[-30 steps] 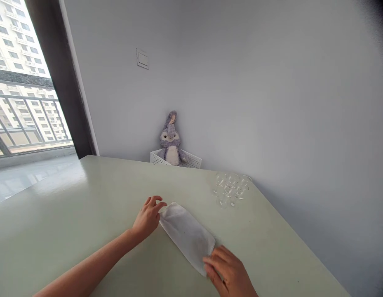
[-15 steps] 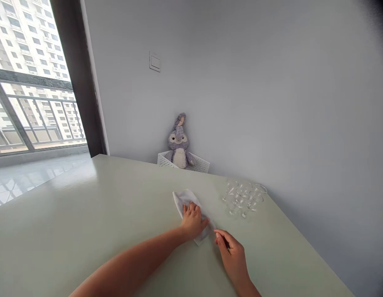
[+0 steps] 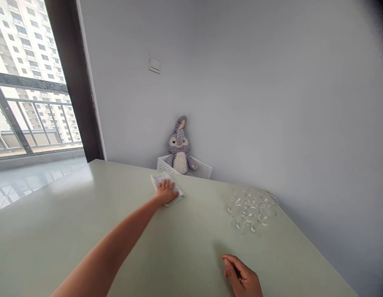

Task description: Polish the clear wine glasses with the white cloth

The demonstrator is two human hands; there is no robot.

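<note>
A white cloth (image 3: 159, 177) lies flat on the pale green table (image 3: 111, 194), close to its far edge. My left hand (image 3: 166, 192) rests palm down on it with the fingers spread, my arm stretched forward. Low in the view, my right hand (image 3: 240, 274) hovers over the table's near part, thumb and fingertips pressed together and nothing visible in them. A group of clear glass pieces (image 3: 250, 210) stands on the table at the right, beyond my right hand.
Behind the table's far edge, a grey plush toy (image 3: 179, 144) sits in a white perforated basket (image 3: 202, 169). Grey walls (image 3: 256, 103) meet behind it. A window with a railing (image 3: 33, 119) is at the left.
My left hand has slid the cloth away and to the left, toward the far edge. My right hand has come off the cloth's corner and drawn back toward me.
</note>
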